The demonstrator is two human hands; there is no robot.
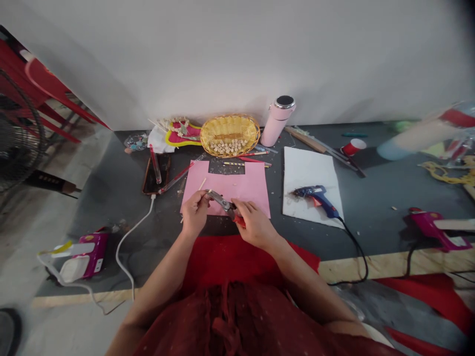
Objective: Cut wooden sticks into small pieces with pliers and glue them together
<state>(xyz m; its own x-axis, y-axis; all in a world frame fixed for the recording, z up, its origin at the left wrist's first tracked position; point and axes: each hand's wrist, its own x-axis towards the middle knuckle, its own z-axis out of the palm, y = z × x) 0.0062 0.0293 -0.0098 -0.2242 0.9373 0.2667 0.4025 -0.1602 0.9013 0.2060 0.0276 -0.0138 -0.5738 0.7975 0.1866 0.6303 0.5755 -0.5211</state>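
Note:
Over a pink sheet of paper [252,185], my right hand [256,222] is closed around the red handles of a pair of pliers or cutters [222,201]; the exact kind is unclear. Their metal jaws point left, up to the fingertips of my left hand [195,212]. That hand pinches a thin pale stick [202,183], whose end stands out above the fingers. The jaws are at or very near the stick; whether they touch it I cannot tell. Beyond the paper, a yellow wicker basket [230,126] holds many small pale pieces.
A blue glue gun [315,198] lies on a white board [308,168] at the right. Behind stands a pink bottle [278,121]. A phone [150,180] with a white cable [129,232] is at the left. Purple power strips [92,252] sit near both sides; a red cup [353,147] lies farther right.

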